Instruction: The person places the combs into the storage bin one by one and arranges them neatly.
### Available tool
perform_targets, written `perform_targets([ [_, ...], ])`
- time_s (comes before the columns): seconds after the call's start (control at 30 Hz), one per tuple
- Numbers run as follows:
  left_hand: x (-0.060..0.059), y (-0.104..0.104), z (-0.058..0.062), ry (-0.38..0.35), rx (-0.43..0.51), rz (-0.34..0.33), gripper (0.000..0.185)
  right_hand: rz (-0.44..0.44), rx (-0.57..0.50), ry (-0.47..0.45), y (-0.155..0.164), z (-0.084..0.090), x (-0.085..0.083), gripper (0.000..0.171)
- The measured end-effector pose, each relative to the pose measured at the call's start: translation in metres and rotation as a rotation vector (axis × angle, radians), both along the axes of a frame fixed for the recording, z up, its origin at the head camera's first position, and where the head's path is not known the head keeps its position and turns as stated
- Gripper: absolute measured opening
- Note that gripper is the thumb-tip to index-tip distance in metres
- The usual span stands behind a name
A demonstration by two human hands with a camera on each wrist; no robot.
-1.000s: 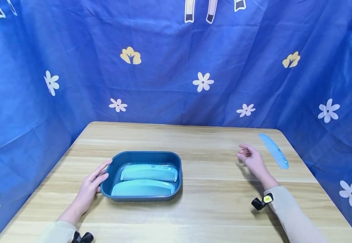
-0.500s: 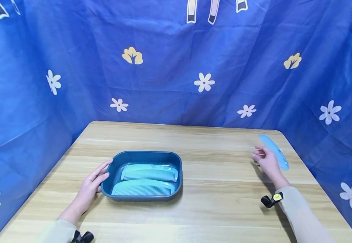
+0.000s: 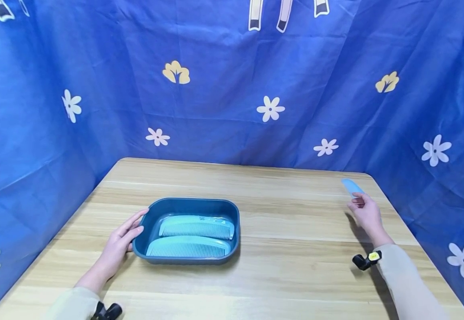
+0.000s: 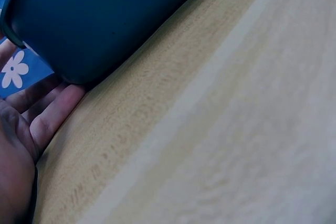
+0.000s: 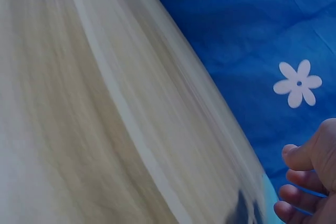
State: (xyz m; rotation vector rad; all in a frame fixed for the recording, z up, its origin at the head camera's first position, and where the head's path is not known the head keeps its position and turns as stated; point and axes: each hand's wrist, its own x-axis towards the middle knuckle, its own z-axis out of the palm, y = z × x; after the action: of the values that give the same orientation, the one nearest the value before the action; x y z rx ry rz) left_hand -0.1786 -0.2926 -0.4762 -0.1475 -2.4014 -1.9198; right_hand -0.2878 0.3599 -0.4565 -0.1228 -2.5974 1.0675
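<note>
At the left end of a dark blue plastic basin (image 3: 233, 249), my left hand (image 3: 117, 242) holds its rim and wall. In the left wrist view, fingers (image 4: 60, 106) bend against the lower corner of the basin (image 4: 105, 19). Two light blue combs, a rear comb (image 3: 195, 226) and a front comb (image 3: 187, 247), lie side by side inside. My right hand (image 3: 365, 213) is over another light blue comb (image 3: 351, 186) on the table, covering its nearer part. Its fingers are loosely curled, and no grip on the comb shows in the right wrist view.
A pale wooden table (image 3: 280, 249) carries everything. Blue curtain cloth (image 3: 215, 98) with white flowers surrounds the back and sides. The loose comb lies near the table's right edge. Small black cameras sit on both wrists.
My right hand has moved right until it covers part of the loose comb. My left hand, the basin and the two combs in it have stayed put.
</note>
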Motion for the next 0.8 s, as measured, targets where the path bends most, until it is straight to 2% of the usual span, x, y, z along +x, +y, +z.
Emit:
perform_targets([
  [0.2, 0.002, 0.001, 0.002, 0.014, -0.002, -0.008, 0.046, -0.027, -0.004, -0.037, 0.012, 0.002, -0.003, 0.041],
  [0.33, 0.002, 0.001, 0.003, 0.004, 0.0, -0.005, 0.047, -0.047, 0.012, -0.034, 0.019, 0.006, -0.005, 0.043],
  [0.43, 0.001, 0.002, 0.003, -0.002, -0.008, -0.002, 0.047, -0.078, 0.016, -0.065, 0.025, 0.006, -0.005, 0.044],
  [0.57, 0.0, 0.002, 0.003, -0.006, -0.023, 0.007, 0.047, -0.085, 0.057, -0.114, 0.033, 0.002, -0.006, 0.047],
  [0.8, 0.002, 0.002, 0.005, 0.006, -0.018, -0.007, 0.047, -0.079, 0.133, -0.133, 0.041, 0.0, -0.012, 0.05],
])
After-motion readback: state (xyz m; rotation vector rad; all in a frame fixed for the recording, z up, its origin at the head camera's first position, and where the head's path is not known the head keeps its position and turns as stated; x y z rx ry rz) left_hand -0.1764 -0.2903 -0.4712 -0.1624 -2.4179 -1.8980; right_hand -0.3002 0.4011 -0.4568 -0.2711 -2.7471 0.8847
